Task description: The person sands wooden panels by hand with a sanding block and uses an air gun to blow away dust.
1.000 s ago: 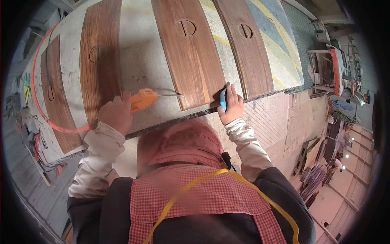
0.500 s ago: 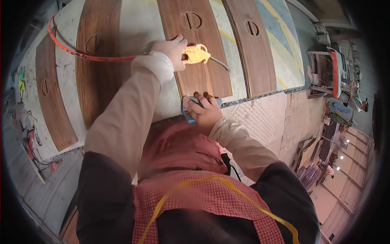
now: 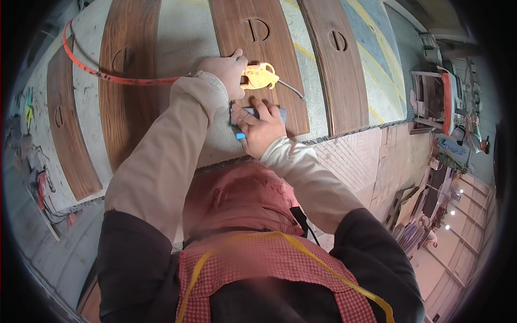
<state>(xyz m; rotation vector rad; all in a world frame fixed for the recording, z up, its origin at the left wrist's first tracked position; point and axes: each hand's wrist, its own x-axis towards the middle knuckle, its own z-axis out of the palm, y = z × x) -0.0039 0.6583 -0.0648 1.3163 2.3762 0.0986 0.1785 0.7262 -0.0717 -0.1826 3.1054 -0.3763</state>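
My left hand (image 3: 226,72) is closed round a yellow air blow gun (image 3: 260,76), whose thin metal nozzle points to the right over a brown wooden board (image 3: 280,59). A red hose (image 3: 124,80) runs from the gun to the left. Lower down on the same board, my right hand (image 3: 263,132) presses a flat grey sanding pad (image 3: 240,119) against the wood near its front end. A bit of blue shows at the pad's near edge. Most of the pad is hidden under my fingers. A half-round recess (image 3: 255,30) is cut into the board farther up.
More brown boards with similar recesses lie alongside, one on the right (image 3: 338,75) and two on the left (image 3: 128,91), (image 3: 67,118). All rest on a pale, carpet-like table cover (image 3: 186,32). Stacked panels (image 3: 412,215) stand beyond, at the right.
My right hand has slid the pad up the board and slightly left, from its front end toward the blow gun. My left hand has hardly moved.
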